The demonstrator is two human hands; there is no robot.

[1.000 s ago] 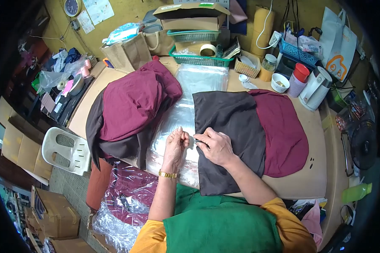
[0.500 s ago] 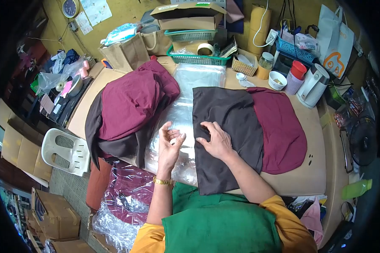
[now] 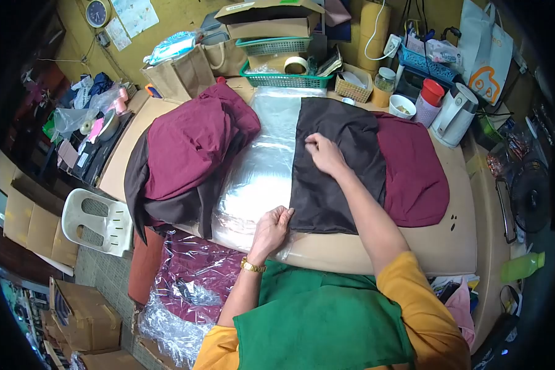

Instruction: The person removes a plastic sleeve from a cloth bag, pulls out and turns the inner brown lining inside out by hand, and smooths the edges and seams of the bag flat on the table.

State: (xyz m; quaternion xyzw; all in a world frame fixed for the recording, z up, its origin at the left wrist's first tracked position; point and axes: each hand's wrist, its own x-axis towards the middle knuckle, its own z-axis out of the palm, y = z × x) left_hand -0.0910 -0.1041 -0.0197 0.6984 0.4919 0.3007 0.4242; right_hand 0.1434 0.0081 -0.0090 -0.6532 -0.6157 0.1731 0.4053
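A flat folded cloth piece lies crosswise before me, with a dark brown part on the left and a maroon part on the right. My left hand is closed at the near left corner of the dark part, thumb and fingers pinching its edge. Further up, my right hand rests over the dark part with curled fingers; what they hold, if anything, is hidden. Under the cloth's left edge lies a stack of clear plastic bags.
A heap of maroon and dark cloth sits left of the bags. Baskets, a bowl and an electric kettle line the back. Below left, plastic-wrapped maroon cloth stands near a white chair.
The folded cloth has shifted away from me and slightly right. My left hand has come down onto its near corner and closed; my right hand has moved further up and curled its fingers.
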